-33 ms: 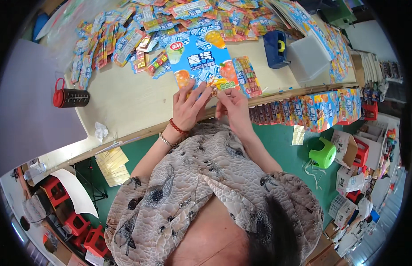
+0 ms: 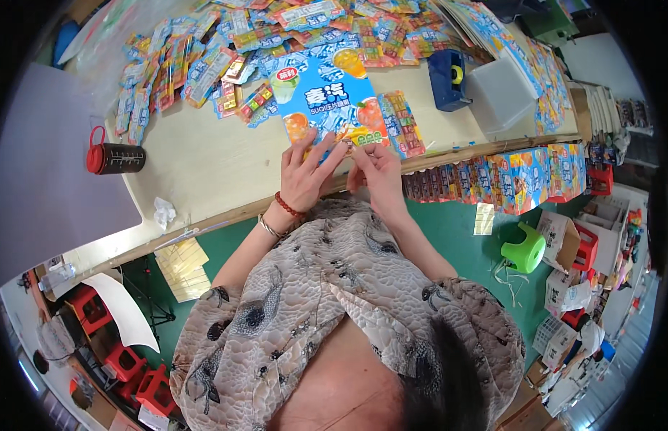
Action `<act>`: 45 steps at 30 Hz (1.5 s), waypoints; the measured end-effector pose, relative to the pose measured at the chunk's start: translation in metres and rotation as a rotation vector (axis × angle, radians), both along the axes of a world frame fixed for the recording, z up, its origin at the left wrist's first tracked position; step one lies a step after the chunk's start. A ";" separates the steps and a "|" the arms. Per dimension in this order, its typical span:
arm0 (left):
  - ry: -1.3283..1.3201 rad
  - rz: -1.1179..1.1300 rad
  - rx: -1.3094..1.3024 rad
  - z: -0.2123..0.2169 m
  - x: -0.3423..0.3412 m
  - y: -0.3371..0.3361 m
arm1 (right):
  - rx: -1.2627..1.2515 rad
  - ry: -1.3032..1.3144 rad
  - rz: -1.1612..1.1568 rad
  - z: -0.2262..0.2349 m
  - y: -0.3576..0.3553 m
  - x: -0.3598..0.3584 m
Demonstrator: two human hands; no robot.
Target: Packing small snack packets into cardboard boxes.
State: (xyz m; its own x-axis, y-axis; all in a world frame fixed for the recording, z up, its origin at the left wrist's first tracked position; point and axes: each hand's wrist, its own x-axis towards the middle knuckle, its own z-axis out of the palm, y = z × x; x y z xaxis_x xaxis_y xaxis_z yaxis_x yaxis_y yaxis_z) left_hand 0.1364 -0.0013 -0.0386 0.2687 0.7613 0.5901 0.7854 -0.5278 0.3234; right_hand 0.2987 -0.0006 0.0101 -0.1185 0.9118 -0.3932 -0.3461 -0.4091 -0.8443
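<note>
A blue printed cardboard display card point(image 2: 326, 90) with fruit pictures lies flat at the table's front edge. My left hand point(image 2: 303, 172) rests on its lower edge, fingers stretched out and slightly apart. Close beside it, my right hand point(image 2: 375, 172) is closed in a pinch at the same edge. A small thing shows between the two hands' fingertips, too small to name. To the right of the card lies a colourful candy blister pack point(image 2: 403, 123), partly tucked against it.
Many candy packs point(image 2: 204, 72) are heaped across the far table. A blue tape dispenser point(image 2: 449, 80) and a clear plastic box point(image 2: 500, 95) stand at right. A dark bottle with a red lid point(image 2: 115, 158) lies at left. Printed cards point(image 2: 521, 179) hang along the front edge.
The fingertips of both hands have shifted very slightly at the card's lower edge, covering more of the small thing between them. All else stays put.
</note>
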 end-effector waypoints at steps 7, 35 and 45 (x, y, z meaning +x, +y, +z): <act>0.302 0.029 -0.015 0.011 -0.002 -0.001 | 0.007 -0.120 -0.026 -0.010 -0.008 -0.005; 0.394 0.108 -0.003 0.020 0.022 0.001 | 0.154 -0.348 -0.206 -0.028 -0.003 0.057; -0.547 0.246 -0.384 0.024 -0.021 0.006 | 0.088 -0.624 0.472 -0.020 0.110 0.052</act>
